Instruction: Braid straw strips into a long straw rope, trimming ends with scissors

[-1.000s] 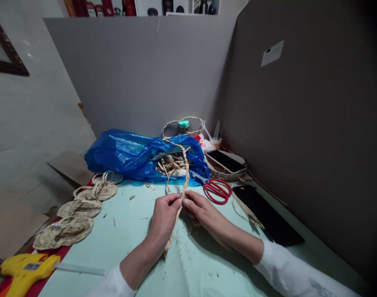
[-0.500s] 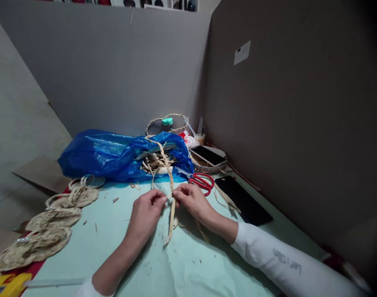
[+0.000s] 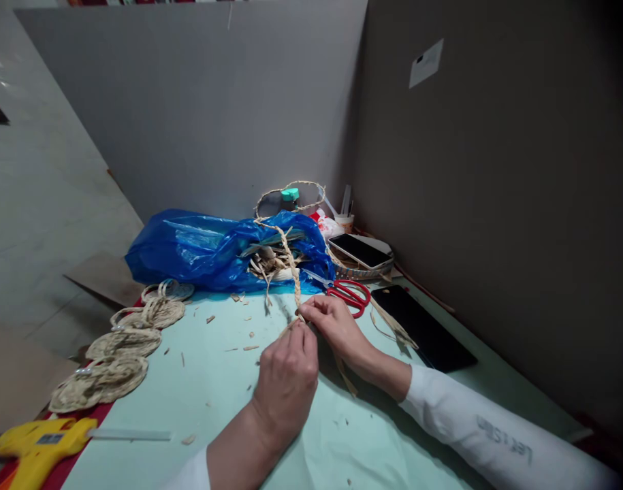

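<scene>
A braid of pale dried plant fibre [image 3: 292, 262] runs from the back of the table down to my fingers. My right hand [image 3: 336, 330] pinches its lower end between thumb and forefinger. Just below and left, my left hand [image 3: 288, 378] is closed with its back to me, gripping strands at the same end; its fingertips are largely hidden. A loose strand tip pokes out left of the left hand. Behind the hands, the braid passes in front of a blue plastic bag [image 3: 188, 248] whose mouth shows dried fibre strips [image 3: 270, 264].
Red-handled scissors [image 3: 349, 296] lie right of the braid, near a phone [image 3: 359, 250] on a basket and a black flat slab [image 3: 423, 330]. Woven sandals [image 3: 122, 344] line the left edge, with a yellow glue gun [image 3: 48, 446] nearer me. Grey panels rise behind and right.
My left hand has turned over and moved right, under the braid's end, covering the strand that hung down. My right hand keeps its pinch. The camera view has shifted left.
</scene>
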A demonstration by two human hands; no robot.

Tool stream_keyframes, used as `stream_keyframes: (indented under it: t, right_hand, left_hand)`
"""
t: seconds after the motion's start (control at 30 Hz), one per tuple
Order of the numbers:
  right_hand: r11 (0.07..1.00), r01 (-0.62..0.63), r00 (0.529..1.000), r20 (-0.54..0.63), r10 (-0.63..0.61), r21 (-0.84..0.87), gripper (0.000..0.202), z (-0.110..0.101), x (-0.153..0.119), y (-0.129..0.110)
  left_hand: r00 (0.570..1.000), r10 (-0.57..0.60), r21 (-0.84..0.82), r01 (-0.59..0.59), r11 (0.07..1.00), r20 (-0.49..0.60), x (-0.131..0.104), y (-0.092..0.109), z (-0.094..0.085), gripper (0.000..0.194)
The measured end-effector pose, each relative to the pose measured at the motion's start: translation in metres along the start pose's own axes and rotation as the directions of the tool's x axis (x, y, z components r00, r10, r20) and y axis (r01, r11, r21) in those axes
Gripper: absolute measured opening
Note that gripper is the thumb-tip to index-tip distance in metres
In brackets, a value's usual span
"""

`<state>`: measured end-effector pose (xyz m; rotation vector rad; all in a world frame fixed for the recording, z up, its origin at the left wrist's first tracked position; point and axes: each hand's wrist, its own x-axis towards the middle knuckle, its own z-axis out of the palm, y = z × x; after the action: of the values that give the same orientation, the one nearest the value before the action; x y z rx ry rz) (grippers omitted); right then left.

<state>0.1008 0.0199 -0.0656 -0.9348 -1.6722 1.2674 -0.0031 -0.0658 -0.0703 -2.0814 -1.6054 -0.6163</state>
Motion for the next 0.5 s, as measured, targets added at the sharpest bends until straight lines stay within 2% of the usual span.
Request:
stream_keyframes:
  t: [0.13,0.23,0.27,0.33,0.37,0.4,0.43,0.5]
  right_hand:
    - [0.985,-0.082,0.997,0.003,0.083,0.149,0.021,0.002,0.0,-0.001]
    - [0.957,-0.112,0.994,0.019,0.111,0.268,0.022,0.001,0.0,-0.004]
    - [0.954,-0.102,0.995,0.021,0.101,0.283,0.024,0.0,0.0,-0.006]
    - [0.961,-0.055,0.998,0.017,0.053,0.272,0.028,0.0,-0.001,-0.009]
    - [0.966,-0.028,1.0,0.019,0.023,0.257,0.03,0.001,-0.001,-0.009]
    - [0.968,-0.012,0.999,0.039,0.002,0.251,0.031,0.002,-0.002,-0.01]
    - [0.965,-0.012,0.997,0.074,-0.008,0.261,0.031,0.003,-0.002,-0.009]
    - [0.957,-0.036,0.986,0.166,-0.012,0.286,0.029,0.005,-0.003,-0.007]
  left_hand:
    - [1.0,0.009,0.037,-0.01,0.999,0.024,-0.003,0.007,0.004,0.04]
    - [1.0,-0.006,-0.149,0.008,0.989,0.01,0.004,0.004,-0.006,0.028]
    - [0.999,-0.038,-0.25,0.035,0.968,-0.007,0.007,0.0,-0.01,0.022]
    - [0.968,-0.24,-0.433,0.188,0.882,-0.069,0.015,-0.011,-0.016,0.022]
    - [0.934,-0.353,-0.512,0.277,0.813,-0.055,0.019,-0.016,-0.017,0.02]
    - [0.895,-0.446,-0.609,0.365,0.704,0.02,0.022,-0.022,-0.016,0.019]
    - [0.863,-0.484,-0.711,0.433,0.554,0.148,0.024,-0.026,-0.013,0.017]
    - [0.802,-0.379,-0.816,0.552,0.173,0.462,0.027,-0.032,-0.007,0.015]
